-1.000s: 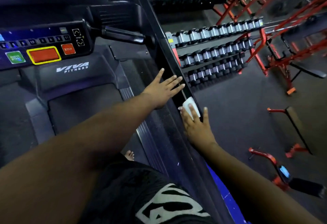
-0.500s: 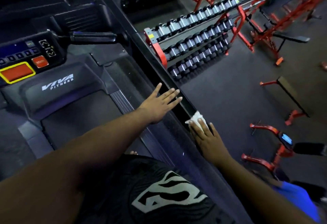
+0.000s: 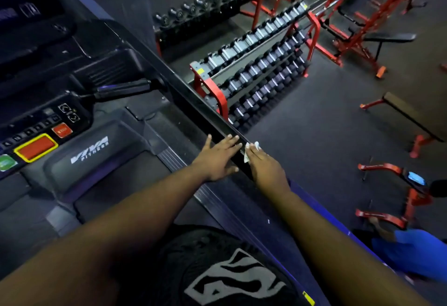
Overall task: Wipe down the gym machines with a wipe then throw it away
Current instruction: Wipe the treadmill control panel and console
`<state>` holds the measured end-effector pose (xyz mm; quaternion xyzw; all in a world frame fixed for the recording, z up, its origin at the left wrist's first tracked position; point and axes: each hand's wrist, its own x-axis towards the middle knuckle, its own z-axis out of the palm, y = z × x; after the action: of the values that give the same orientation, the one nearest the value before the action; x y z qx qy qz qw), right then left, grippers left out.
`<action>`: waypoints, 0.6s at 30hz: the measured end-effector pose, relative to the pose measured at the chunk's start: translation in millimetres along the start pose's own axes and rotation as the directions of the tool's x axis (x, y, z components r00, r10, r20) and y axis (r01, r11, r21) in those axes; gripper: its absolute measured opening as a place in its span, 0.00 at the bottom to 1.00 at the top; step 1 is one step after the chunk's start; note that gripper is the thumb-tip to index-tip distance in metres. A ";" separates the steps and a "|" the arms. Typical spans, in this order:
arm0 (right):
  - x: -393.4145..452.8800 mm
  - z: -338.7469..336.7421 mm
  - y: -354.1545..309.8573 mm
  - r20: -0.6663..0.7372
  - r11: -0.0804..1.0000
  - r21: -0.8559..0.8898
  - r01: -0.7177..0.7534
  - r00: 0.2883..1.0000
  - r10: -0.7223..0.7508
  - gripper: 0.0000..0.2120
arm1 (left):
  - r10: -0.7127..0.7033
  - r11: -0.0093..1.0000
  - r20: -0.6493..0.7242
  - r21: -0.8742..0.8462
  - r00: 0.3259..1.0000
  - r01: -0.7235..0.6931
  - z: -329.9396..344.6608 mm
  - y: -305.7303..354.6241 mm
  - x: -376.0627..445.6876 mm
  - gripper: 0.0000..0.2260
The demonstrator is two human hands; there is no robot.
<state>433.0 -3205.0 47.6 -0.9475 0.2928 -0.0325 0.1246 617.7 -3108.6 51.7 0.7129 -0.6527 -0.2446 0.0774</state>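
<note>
Both hands have drawn closer together since the earlier frame, and the wipe (image 3: 249,152) now shows less from under the right fingers, only as a small white edge at the fingertips and at their left side.

By size, the treadmill (image 3: 96,160) fills the left half, its black side rail (image 3: 193,102) running diagonally from the upper left to the fingers of both hands. Its console (image 3: 41,134), with a red button framed in yellow, lies well to the left of the left fingers. Beyond the fingers, across the rail, stands a red dumbbell rack (image 3: 254,73) with three tiers of dumbbells. A flat bench (image 3: 408,117) sits to the right of the right fingers on the dark floor.

On the rail's left side the left hand (image 3: 217,158) lies flat, fingers straight and together, holding nothing. Just beside it, the right hand (image 3: 263,165) presses the wipe against the rail's right edge with fingers stretched out over it.
</note>
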 end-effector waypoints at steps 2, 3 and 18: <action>4.7 -10.2 -7.5 -0.070 0.990 0.137 -0.035 0.997 0.045 0.18 | -0.029 0.909 -0.033 -0.416 0.999 0.013 -5.7 -0.8 0.3 0.27; 10.2 -15.7 -15.1 -0.095 0.985 0.171 -0.034 0.994 0.051 0.16 | -0.054 0.803 -0.057 -0.596 0.997 0.009 -9.9 -2.2 -0.6 0.22; 158.1 -12.0 -167.0 0.086 0.526 0.842 -0.121 0.992 0.091 0.05 | -0.409 0.527 -0.283 -0.850 0.867 -0.029 -93.1 -134.4 -81.6 0.06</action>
<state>653.3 -3163.4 100.1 -0.7500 0.2957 -0.1473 0.5731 777.3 -3030.8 95.0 0.6940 -0.3359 -0.3587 0.5262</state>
